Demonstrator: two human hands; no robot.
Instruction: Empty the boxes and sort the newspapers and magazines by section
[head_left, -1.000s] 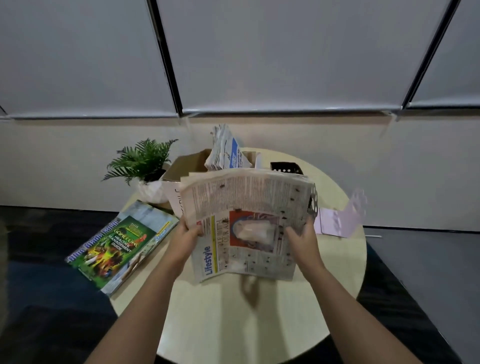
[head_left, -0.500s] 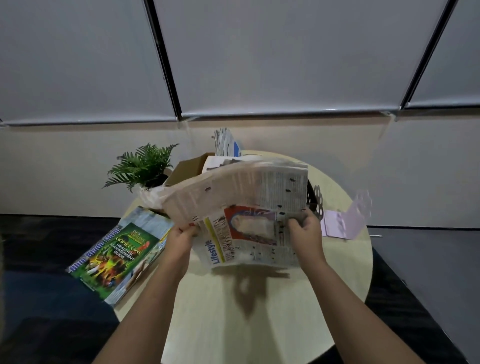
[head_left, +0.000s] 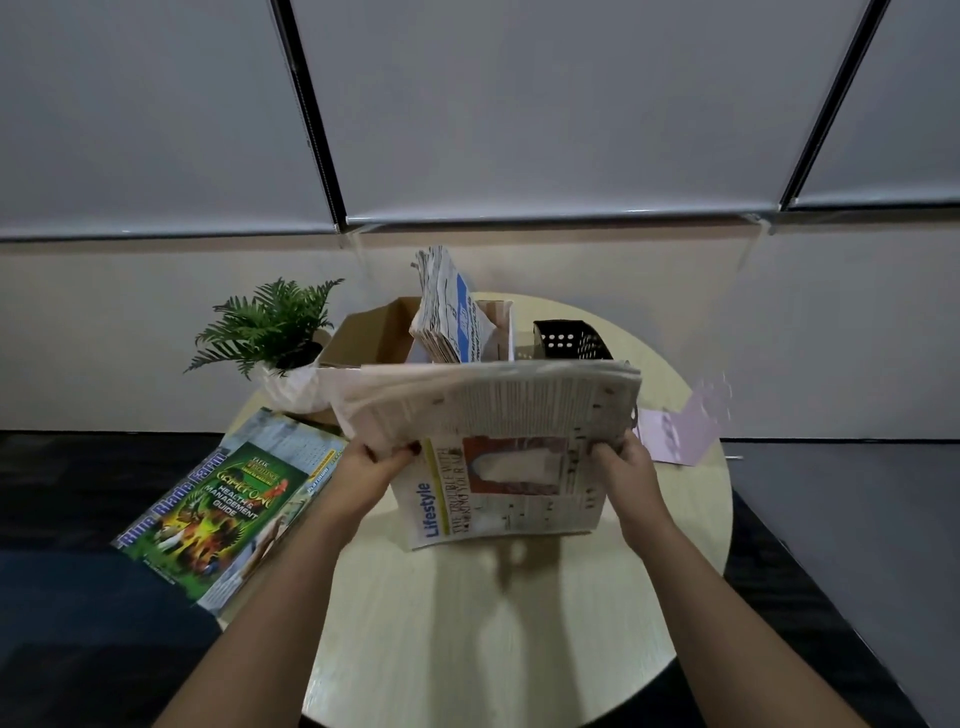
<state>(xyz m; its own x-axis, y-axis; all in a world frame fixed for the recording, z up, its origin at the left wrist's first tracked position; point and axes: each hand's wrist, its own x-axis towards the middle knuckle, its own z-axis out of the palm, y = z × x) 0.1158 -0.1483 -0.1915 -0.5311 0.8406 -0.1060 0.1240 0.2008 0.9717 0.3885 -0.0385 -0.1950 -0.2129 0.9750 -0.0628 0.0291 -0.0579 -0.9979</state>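
2 hands hold 1 folded newspaper (head_left: 498, 441) up above the round desk (head_left: 493, 623). The left hand (head_left: 376, 462) pinches its left edge and the right hand (head_left: 621, 462) grips its right edge. Its top pages curl over; the lower page shows a blue "Lifestyle" heading and 1 red-framed picture. Beyond the hands stands 1 cardboard box (head_left: 374, 332) with 1 more bundle of newspapers (head_left: 449, 312) upright inside, beside 1 black basket (head_left: 569, 340). Left of the left hand lie 2 magazines (head_left: 223, 509) and 1 potted plant (head_left: 270, 332).
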